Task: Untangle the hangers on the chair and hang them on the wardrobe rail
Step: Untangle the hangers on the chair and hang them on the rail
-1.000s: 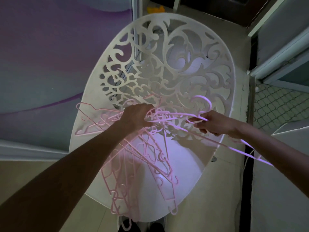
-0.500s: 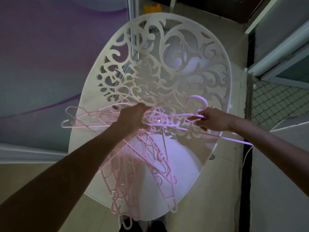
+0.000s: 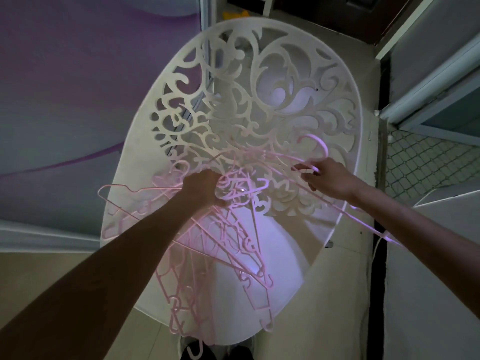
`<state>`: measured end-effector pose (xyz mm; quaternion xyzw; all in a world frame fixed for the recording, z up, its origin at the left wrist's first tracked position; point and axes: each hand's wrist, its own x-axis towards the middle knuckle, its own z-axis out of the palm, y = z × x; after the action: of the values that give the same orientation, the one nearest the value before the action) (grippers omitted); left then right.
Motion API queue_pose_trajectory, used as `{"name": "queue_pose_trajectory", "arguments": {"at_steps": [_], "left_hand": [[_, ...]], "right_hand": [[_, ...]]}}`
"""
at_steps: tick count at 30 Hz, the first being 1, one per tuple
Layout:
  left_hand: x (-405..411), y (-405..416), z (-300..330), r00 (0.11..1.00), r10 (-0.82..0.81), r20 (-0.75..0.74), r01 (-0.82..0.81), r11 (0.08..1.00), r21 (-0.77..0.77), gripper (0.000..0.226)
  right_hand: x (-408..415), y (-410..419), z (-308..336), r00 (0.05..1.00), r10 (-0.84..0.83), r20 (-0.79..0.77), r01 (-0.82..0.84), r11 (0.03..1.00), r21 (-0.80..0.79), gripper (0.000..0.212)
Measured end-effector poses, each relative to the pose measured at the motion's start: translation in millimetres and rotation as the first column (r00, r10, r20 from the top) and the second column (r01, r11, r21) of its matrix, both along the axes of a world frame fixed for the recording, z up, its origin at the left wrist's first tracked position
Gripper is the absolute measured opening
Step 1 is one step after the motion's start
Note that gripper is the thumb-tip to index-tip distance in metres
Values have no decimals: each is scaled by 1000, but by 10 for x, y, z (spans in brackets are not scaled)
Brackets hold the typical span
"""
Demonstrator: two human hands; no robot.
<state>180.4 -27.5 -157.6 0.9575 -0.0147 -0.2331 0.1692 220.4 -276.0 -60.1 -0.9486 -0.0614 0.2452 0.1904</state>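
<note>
We see both forearms bare to the frame edges, with no sleeve, watch or ring on the left hand (image 3: 201, 187) or right hand (image 3: 328, 179). Dark shoes (image 3: 242, 353) show at the bottom edge.

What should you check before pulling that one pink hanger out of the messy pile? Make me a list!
1. Left hand holds the tangled bunch of pink plastic hangers steady: ok.
2. Right hand pinches the single pink hanger near its hook: ok.
3. Single hanger free of the bunch: not ok, its bars run into the tangle.
4. Bunch resting on the white carved oval chair: ok, though some hangers stick out past its edge.
5. Wardrobe rail ready: cannot tell, it is out of view.
</note>
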Motion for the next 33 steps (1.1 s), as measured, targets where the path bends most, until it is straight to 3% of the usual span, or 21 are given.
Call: {"name": "queue_pose_trajectory", "arguments": {"at_steps": [3, 7, 12, 15, 22, 26, 30, 33], "left_hand": [[-47, -34, -48, 999, 3, 43, -3, 1000, -6, 78], [-102, 46, 158, 990, 50, 133, -39, 996, -83, 68], [-311, 247, 838, 982, 106, 155, -81, 984, -158, 47], [-560, 343, 1270, 978, 182, 103, -163, 972, -169, 47], [-929, 427, 1630, 955, 248, 160, -235, 967, -95, 60], [-1006, 523, 1473, 916, 376, 142, -379, 925, -11, 63], [-1070, 581, 1234, 894, 447, 43, -443, 893, -74, 57], [-1191, 650, 1021, 885, 462, 59, -457, 886, -75, 63]], "right_hand": [[-189, -100, -26, 999, -35, 38, 32, 995, 91, 32], [-348, -131, 77, 983, -176, 48, 157, 950, 268, 29], [-480, -75, 389, 971, -234, -42, 237, 935, 264, 31], [-543, -17, 662, 972, -220, -82, 233, 942, 240, 33], [-723, -55, 973, 1000, -19, -23, 21, 996, 85, 32], [-939, -117, 766, 996, -85, -33, 86, 995, 49, 13], [-1244, -14, 192, 985, -107, -132, 115, 992, 52, 26], [-1520, 139, -233, 978, -133, -161, 146, 987, 69, 31]]}}
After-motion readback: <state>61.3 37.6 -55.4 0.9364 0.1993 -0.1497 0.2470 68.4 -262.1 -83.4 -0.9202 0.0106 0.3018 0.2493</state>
